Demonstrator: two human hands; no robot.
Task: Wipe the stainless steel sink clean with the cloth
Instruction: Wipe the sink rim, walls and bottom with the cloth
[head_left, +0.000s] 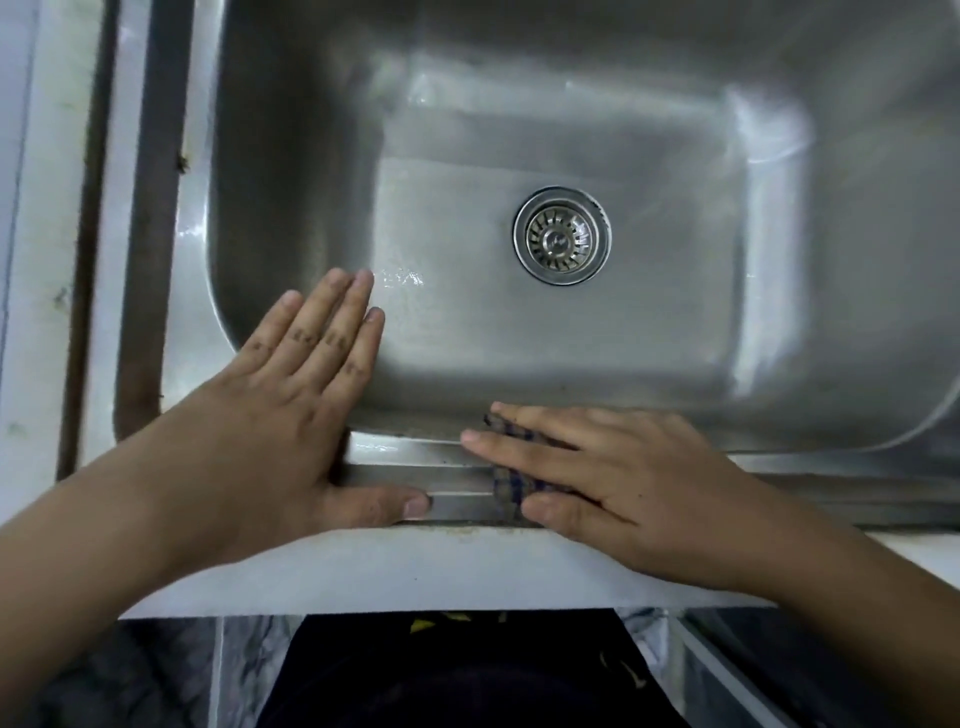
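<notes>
The stainless steel sink (291, 171) fills most of the view, with a round drain strainer (562, 235) in the middle of its floor. My right hand (602, 467) lies flat on the sink's near rim and presses a dark checked cloth (511, 488) against it; only small parts of the cloth show between and under the fingers. My left hand (291, 400) rests flat and empty at the near left corner, fingers together over the basin edge, thumb along the rim.
A white counter ledge (415, 566) runs along the front below the rim. At the left, the sink's raised edge (156, 208) meets a white tiled surface (41, 208). Dark clothing (467, 675) shows below the ledge.
</notes>
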